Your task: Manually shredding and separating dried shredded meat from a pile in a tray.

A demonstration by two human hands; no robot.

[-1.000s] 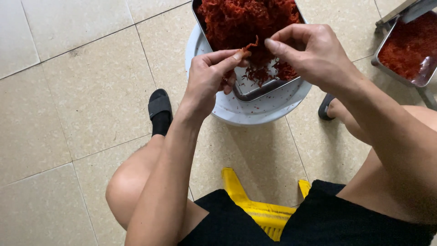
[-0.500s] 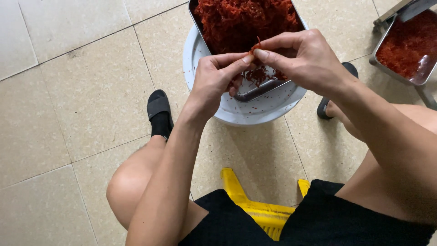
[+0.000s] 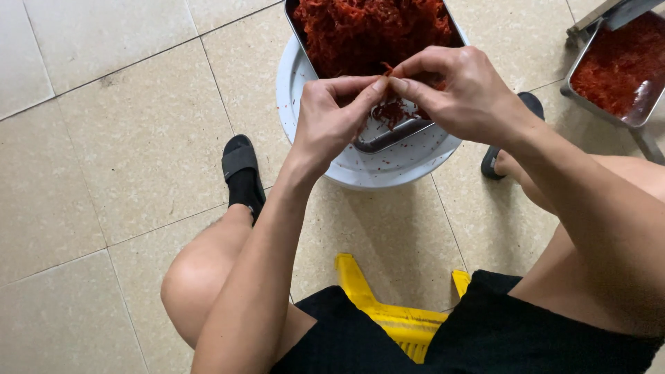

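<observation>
A metal tray (image 3: 388, 138) heaped with red shredded chilli (image 3: 374, 28) rests on a white round lid (image 3: 388, 170) on the floor. Over the tray's near corner my left hand (image 3: 332, 114) and my right hand (image 3: 457, 90) meet fingertip to fingertip. Both pinch a small clump of red shreds (image 3: 389, 69) between thumb and forefinger. A few loose shreds lie on the bare tray bottom below the fingers.
A second metal tray (image 3: 613, 69) with finer red flakes sits at the upper right on a metal frame. I sit on a low yellow stool (image 3: 395, 315), feet in black sandals (image 3: 239, 166) on beige floor tiles (image 3: 104, 138).
Both hands have lifted slightly off the heap and drawn together, fingertips now touching with the small red clump pinched between them. The tray has not moved.
</observation>
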